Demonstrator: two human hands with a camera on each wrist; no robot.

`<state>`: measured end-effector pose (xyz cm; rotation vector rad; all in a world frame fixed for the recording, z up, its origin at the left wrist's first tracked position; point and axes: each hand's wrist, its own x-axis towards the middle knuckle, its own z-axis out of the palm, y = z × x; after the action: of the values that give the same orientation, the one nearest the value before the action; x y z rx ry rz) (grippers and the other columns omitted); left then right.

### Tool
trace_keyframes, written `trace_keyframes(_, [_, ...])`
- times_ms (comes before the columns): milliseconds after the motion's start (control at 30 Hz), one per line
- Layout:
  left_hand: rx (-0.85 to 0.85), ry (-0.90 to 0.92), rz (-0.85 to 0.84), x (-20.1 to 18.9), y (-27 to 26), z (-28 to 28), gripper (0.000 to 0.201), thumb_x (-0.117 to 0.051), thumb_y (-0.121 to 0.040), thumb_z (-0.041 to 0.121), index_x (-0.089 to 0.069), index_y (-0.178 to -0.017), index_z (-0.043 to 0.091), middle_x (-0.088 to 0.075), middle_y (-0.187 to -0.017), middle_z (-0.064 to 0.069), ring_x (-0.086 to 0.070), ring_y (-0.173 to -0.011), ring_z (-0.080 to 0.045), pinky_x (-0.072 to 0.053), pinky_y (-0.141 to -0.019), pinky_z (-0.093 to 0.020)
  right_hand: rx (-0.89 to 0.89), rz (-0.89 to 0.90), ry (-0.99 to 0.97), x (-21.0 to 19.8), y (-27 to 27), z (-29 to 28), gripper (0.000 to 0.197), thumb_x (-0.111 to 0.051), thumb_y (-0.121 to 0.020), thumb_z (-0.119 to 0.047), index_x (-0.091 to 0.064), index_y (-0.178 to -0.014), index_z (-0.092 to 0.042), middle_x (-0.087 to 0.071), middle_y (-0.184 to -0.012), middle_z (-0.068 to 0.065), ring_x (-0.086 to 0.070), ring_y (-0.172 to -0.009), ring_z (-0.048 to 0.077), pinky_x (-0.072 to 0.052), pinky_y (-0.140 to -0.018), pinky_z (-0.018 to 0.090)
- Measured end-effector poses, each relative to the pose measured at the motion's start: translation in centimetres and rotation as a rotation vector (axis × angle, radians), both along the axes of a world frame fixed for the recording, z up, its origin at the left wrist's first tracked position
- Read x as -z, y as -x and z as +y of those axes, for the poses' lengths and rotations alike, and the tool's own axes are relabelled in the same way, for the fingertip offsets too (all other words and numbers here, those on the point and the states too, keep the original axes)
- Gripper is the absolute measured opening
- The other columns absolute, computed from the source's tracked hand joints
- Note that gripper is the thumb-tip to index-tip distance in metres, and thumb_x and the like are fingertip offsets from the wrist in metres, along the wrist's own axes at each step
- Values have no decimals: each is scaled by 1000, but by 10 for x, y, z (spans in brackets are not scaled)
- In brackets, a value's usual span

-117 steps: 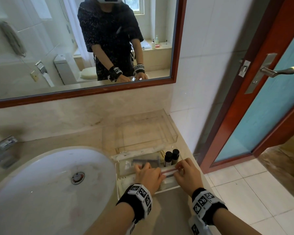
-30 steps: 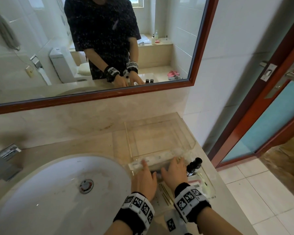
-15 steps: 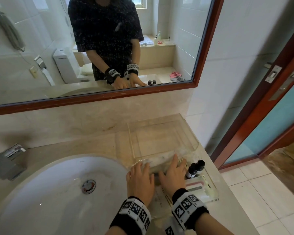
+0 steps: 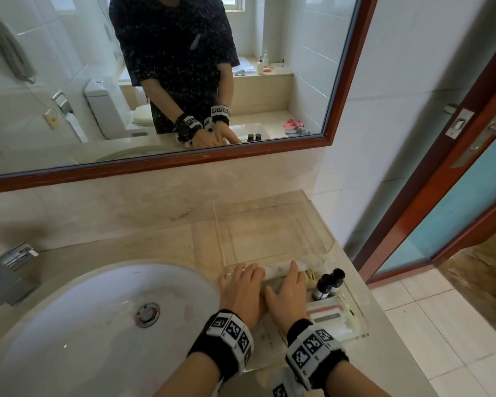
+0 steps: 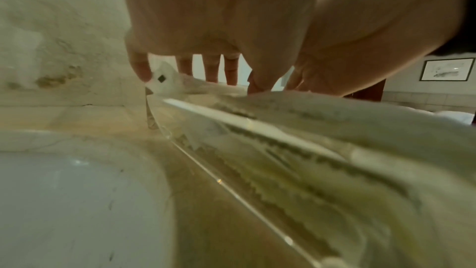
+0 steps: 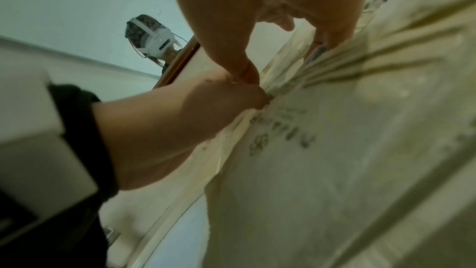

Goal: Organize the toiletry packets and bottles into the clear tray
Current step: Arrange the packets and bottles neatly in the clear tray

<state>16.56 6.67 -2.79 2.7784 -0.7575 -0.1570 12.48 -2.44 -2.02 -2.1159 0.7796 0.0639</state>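
Now, notes at this moment.
Clear tray: the clear tray [image 4: 352, 332] sits on the counter [image 4: 390, 365] just right of the sink [image 4: 98, 325]; a second clear box [image 4: 272, 233] stands behind it against the wall.
Packets: white toiletry packets [image 4: 279, 269] lie along the tray's far end and under my palms; more flat ones [image 5: 322, 150] fill the near part.
Bottles: two small dark bottles [image 4: 328, 283] stand upright inside the tray, right of my right hand.
Left hand: my left hand [image 4: 239, 287] lies flat on the packets, fingers nearly straight, fingertips [image 5: 140, 69] touching a packet end; grip not closed on anything.
Right hand: my right hand [image 4: 287, 293] also rests spread on the packets, thumb [image 6: 247, 68] down beside the left hand; nothing clamped.
Handling, packets: judged light, soft, crinkly, likely to slide over each other; press flat with the palm, or pinch at a sealed end.
Handling, bottles: judged rigid, light, easy to tip; take by the body below the cap.
Handling, tray: judged stiff, smooth-walled, may skid; hold by the rim.
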Motion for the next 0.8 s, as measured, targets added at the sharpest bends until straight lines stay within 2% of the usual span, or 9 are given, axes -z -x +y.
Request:
trace_keyframes(67, [29, -54, -1, 3, 3, -3, 47, -47, -94, 32, -36, -139, 29, -29, -154, 6, -23, -144, -21, -18, -111, -54, 37, -54, -43, -1, 1, -4, 77, -57, -89, -13, -11, -150, -5, -10, -154, 21, -16, -144, 33, -20, -117, 38])
trace_keyframes(100, [57, -65, 9, 2, 5, -3, 48, -55, -89, 34, -43, -135, 30, -37, -150, 5, -33, -139, -23, -25, -106, -57, 60, -86, -61, -1, 2, -5, 73, -57, -89, -13, -16, -149, -6, -11, -154, 19, -18, -143, 32, -23, -115, 36])
trace_keyframes(167, [86, -92, -18, 0, 6, -1, 49, -78, -65, 38, -62, -112, 34, -63, -123, 7, -62, -111, -20, -48, -83, -49, 93, -139, -69, -1, 3, -6, 64, -57, -89, -11, -26, -145, -6, -16, -150, 17, -26, -138, 30, -29, -111, 35])
trace_keyframes(233, [98, -109, -39, 1, 6, -1, 47, -83, -56, 40, -66, -100, 36, -69, -109, 9, -67, -96, -17, -51, -71, -41, 116, -188, -55, 1, 4, -5, 55, -59, -87, -10, -36, -137, -5, -23, -143, 16, -35, -129, 31, -34, -107, 34])
trace_keyframes(333, [113, -40, -6, 0, 2, -3, 40, -62, -84, 36, -54, -123, 33, -50, -137, 7, -46, -125, -21, -35, -95, -45, 151, -232, -45, 3, 5, -5, 44, -63, -84, -7, -45, -125, -4, -29, -134, 15, -43, -118, 28, -37, -103, 32])
trace_keyframes(400, [127, -40, -42, 0, -1, -2, 42, -53, -90, 34, -45, -132, 33, -38, -146, 8, -33, -133, -19, -28, -102, -41, 159, -251, -32, 4, 5, -5, 42, -64, -83, -6, -47, -122, -5, -29, -132, 14, -44, -113, 25, -38, -100, 30])
trace_keyframes(533, [120, -45, -22, -5, -2, -2, 44, -53, -90, 31, -43, -133, 31, -35, -145, 9, -31, -133, -19, -28, -101, -39, 120, -269, 17, 3, 4, -8, 42, -63, -84, -6, -48, -123, -6, -31, -132, 12, -41, -112, 19, -35, -99, 24])
trace_keyframes(600, [120, -63, -32, -4, -2, -1, 43, -52, -91, 31, -42, -133, 31, -35, -145, 10, -31, -133, -18, -29, -102, -39, 78, -248, 60, 1, 4, -7, 40, -61, -86, -9, -50, -124, -8, -35, -134, 11, -38, -121, 20, -31, -102, 23])
trace_keyframes(800, [115, -90, -20, -2, 0, -1, 44, -52, -91, 30, -40, -134, 30, -33, -147, 10, -30, -134, -18, -28, -102, -40, -218, -10, 395, -1, 2, -12, 53, -46, -90, -9, -36, -141, -17, -22, -154, 4, -21, -140, 26, -29, -111, 40])
